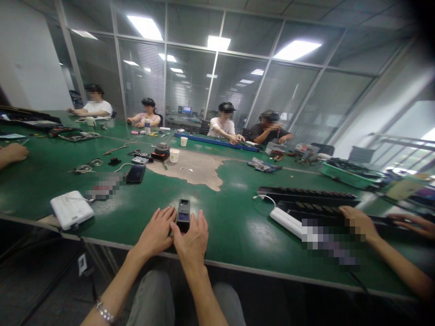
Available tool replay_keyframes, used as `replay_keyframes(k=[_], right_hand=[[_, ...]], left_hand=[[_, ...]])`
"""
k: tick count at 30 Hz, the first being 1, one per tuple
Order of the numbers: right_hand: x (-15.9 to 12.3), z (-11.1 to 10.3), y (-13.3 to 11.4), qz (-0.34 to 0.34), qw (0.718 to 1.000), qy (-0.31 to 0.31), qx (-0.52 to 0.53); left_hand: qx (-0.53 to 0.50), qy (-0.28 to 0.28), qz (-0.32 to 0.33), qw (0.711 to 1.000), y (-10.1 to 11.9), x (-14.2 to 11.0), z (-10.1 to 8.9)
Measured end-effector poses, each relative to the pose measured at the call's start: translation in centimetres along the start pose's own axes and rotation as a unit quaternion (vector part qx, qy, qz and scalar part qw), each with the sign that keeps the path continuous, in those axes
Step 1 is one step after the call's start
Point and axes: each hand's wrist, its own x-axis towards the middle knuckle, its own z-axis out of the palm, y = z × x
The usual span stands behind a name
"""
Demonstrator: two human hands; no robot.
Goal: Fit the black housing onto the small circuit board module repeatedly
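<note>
A small black box-shaped device with a little screen (184, 216) lies on the green table (244, 240) near its front edge. My right hand (192, 237) is closed round the lower end of this device, thumb on its left side and fingers along its right. Flat on the tabletop rests my left hand (158, 231), fingers stretched forward, their tips at the device's left side. Whether they press on it I cannot tell.
To the left are a white power bank (72, 209), a dark phone (136, 173) and glasses (89, 166). Paper cups (174, 155) stand further back. On the right lie black slotted strips (306, 194), a white bar (288, 222) and a co-worker's hand (362, 224). Several people sit opposite.
</note>
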Motion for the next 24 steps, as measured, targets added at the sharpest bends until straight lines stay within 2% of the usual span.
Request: replay_keyframes(k=[5,12,19,24], right_hand=[[0.3,-0.2,-0.4,0.014,1.000,-0.010,0.016],[1.1,-0.8,-0.9,-0.005,0.998,0.013,0.058],[3.0,-2.7,-1.4,-0.026,0.995,0.062,0.078],[3.5,-4.0,-0.3,-0.028,0.994,0.075,0.075]], left_hand=[[-0.006,0.001,-0.004,1.000,0.1,0.1,-0.1],[-0.020,0.015,0.008,1.000,0.0,-0.1,-0.2],[-0.035,0.033,0.016,0.999,-0.3,-0.1,0.2],[-0.037,0.044,0.015,0.998,-0.3,0.1,0.4]])
